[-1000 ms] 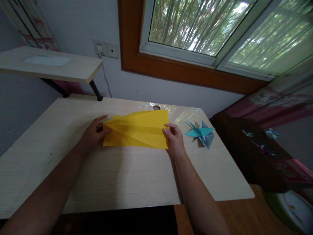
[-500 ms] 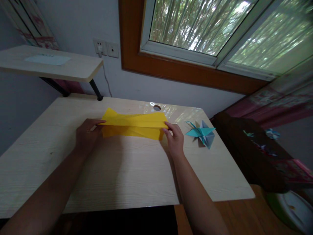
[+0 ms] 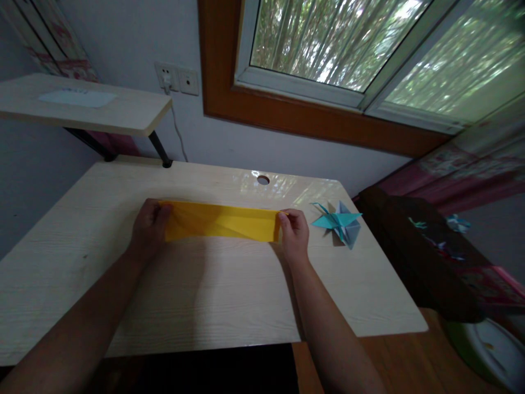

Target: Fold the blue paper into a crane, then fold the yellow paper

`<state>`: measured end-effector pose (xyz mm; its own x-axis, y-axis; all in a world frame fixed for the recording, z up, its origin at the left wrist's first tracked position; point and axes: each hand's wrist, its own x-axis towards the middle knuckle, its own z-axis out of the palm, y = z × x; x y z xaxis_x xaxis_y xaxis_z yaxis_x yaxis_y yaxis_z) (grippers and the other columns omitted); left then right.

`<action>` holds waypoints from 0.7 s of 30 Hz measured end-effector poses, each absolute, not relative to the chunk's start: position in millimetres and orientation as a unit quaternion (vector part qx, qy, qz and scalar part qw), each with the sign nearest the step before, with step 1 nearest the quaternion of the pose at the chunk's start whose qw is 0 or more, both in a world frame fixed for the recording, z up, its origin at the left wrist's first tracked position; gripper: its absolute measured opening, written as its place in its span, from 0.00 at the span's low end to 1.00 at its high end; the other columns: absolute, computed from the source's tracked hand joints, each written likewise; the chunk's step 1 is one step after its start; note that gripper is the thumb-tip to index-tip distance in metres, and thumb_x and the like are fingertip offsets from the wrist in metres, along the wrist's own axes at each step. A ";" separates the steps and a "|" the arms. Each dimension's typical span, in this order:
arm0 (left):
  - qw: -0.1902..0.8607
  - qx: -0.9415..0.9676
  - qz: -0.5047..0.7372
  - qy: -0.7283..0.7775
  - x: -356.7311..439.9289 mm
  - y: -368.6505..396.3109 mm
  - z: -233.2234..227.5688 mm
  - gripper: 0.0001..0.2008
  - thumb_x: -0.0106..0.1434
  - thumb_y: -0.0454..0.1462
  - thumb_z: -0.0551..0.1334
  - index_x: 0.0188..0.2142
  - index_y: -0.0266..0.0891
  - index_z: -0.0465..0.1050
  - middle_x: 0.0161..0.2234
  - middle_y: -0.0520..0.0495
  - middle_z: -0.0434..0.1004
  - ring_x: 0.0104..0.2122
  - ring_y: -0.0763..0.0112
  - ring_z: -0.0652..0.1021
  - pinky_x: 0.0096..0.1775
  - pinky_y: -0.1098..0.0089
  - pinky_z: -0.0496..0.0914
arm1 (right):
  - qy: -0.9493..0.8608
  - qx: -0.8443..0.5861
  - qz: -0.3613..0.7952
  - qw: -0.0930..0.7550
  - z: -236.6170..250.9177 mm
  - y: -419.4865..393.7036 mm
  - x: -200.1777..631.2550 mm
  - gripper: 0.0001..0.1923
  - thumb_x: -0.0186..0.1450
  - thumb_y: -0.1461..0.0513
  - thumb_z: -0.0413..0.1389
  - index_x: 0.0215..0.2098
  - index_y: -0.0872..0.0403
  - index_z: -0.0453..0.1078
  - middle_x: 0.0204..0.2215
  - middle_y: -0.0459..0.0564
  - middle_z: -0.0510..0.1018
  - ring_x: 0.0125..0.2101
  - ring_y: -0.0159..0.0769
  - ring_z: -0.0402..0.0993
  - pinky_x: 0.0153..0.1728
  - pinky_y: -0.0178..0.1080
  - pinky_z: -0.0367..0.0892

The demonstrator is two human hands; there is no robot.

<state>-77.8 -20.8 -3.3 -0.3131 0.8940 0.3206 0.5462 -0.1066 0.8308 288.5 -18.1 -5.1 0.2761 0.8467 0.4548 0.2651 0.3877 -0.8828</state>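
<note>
A sheet of yellow paper (image 3: pixel 223 221), folded into a long strip, stretches between both hands over the pale wooden desk (image 3: pixel 241 295). My left hand (image 3: pixel 150 229) pinches its left end, thumb in front. At the right end, my right hand (image 3: pixel 294 231) grips the upper corner between thumb and fingers. A crease runs along the strip, and its far side is hidden from me. Just right of my right hand sits a blue folded paper bird (image 3: pixel 338 221) on the desk.
A raised shelf (image 3: pixel 135 112) on black posts stands at the back left, with a paper sheet (image 3: pixel 77 98) on it. The desk has a cable hole (image 3: pixel 263 179) near its back edge. Beyond the right edge is a dark cabinet (image 3: pixel 406 246) with small items on top.
The paper's upper flaps no longer stick up behind; its front face has turned toward me and shows as one strip. Both hands have shifted grip, thumbs now in front.
</note>
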 end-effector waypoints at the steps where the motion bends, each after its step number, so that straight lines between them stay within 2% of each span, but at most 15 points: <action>1: 0.212 0.546 0.500 0.638 -76.6 -19.4 -3.4 0.13 0.67 0.48 0.61 0.41 0.43 0.69 0.29 0.51 0.73 0.29 0.67 0.75 0.29 0.69 0.70 | -0.541 -0.513 0.254 0.616 -7.5 -17.7 287.6 0.09 0.68 0.53 0.60 0.38 0.49 0.72 0.33 0.47 0.75 0.34 0.38 0.72 0.37 0.41 0.67; 3: 0.296 0.522 0.511 0.616 -73.9 -16.3 -2.2 0.19 0.65 0.49 0.64 0.50 0.43 0.67 0.28 0.53 0.75 0.27 0.67 0.76 0.27 0.71 0.70 | -0.524 -0.530 0.276 0.607 -11.1 -16.5 286.0 0.10 0.67 0.52 0.61 0.38 0.50 0.72 0.29 0.44 0.73 0.30 0.35 0.69 0.32 0.38 0.64; 6: 0.409 0.503 0.507 0.568 -70.9 -13.1 1.3 0.41 0.59 0.49 0.70 0.67 0.45 0.54 0.30 0.52 0.79 0.27 0.65 0.80 0.28 0.69 0.74 | -0.505 -0.537 0.297 0.606 -11.8 -14.3 284.3 0.11 0.66 0.52 0.61 0.38 0.51 0.72 0.27 0.43 0.71 0.28 0.33 0.66 0.30 0.37 0.61; 8: 0.461 0.496 0.498 0.542 -70.8 -12.4 3.3 0.52 0.55 0.47 0.73 0.71 0.49 0.45 0.34 0.50 0.82 0.30 0.62 0.82 0.31 0.66 0.77 | -0.495 -0.535 0.312 0.610 -10.4 -13.0 283.6 0.12 0.66 0.52 0.62 0.39 0.51 0.71 0.26 0.42 0.68 0.27 0.32 0.64 0.28 0.36 0.60; 9: 0.477 0.494 0.492 0.535 -71.5 -12.3 3.9 0.55 0.54 0.46 0.74 0.72 0.50 0.43 0.35 0.49 0.83 0.31 0.61 0.83 0.32 0.65 0.78 | -0.492 -0.532 0.319 0.611 -9.7 -12.4 283.5 0.12 0.65 0.52 0.62 0.40 0.50 0.71 0.25 0.41 0.67 0.27 0.32 0.63 0.28 0.35 0.59; 11: 0.496 0.498 0.472 0.531 -74.1 -12.3 3.8 0.52 0.53 0.44 0.75 0.71 0.51 0.50 0.38 0.47 0.83 0.33 0.59 0.84 0.33 0.64 0.79 | -0.490 -0.527 0.337 0.607 -8.7 -11.6 283.7 0.14 0.65 0.52 0.62 0.44 0.50 0.71 0.23 0.39 0.64 0.24 0.31 0.60 0.25 0.35 0.56; 14: 0.499 0.509 0.449 0.539 -78.6 -11.7 1.8 0.34 0.53 0.45 0.74 0.60 0.47 0.71 0.43 0.45 0.83 0.37 0.58 0.84 0.35 0.65 0.80 | -0.491 -0.529 0.356 0.594 -8.9 -10.2 285.0 0.18 0.64 0.52 0.62 0.49 0.48 0.69 0.22 0.37 0.61 0.22 0.30 0.57 0.23 0.35 0.53; 15: 0.495 0.511 0.446 0.543 -79.5 -11.4 1.1 0.29 0.54 0.45 0.74 0.55 0.46 0.75 0.43 0.45 0.83 0.38 0.58 0.84 0.34 0.65 0.80 | -0.490 -0.531 0.356 0.592 -9.4 -9.5 285.7 0.19 0.64 0.52 0.62 0.50 0.48 0.69 0.22 0.37 0.61 0.22 0.30 0.57 0.23 0.35 0.53; 17: 0.493 0.506 0.447 0.548 -80.1 -10.8 0.3 0.27 0.54 0.44 0.73 0.53 0.44 0.76 0.42 0.45 0.83 0.37 0.59 0.84 0.33 0.66 0.79 | -0.486 -0.534 0.356 0.593 -10.7 -8.0 287.4 0.20 0.64 0.52 0.63 0.52 0.48 0.68 0.22 0.37 0.61 0.22 0.31 0.58 0.24 0.35 0.54; 21: 0.516 0.494 0.467 0.521 -77.7 -9.2 0.4 0.36 0.56 0.44 0.71 0.63 0.45 0.66 0.42 0.45 0.83 0.39 0.58 0.84 0.37 0.63 0.80 | -0.482 -0.530 0.356 0.600 -13.3 -5.4 290.3 0.21 0.64 0.53 0.62 0.53 0.48 0.68 0.22 0.37 0.62 0.23 0.31 0.58 0.25 0.35 0.55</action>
<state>-77.7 -9.2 0.4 0.0203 0.9968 -0.0776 0.0325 0.0769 0.9965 290.3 -5.4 -13.3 0.2816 0.9381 0.2017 0.0852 0.1850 -0.9790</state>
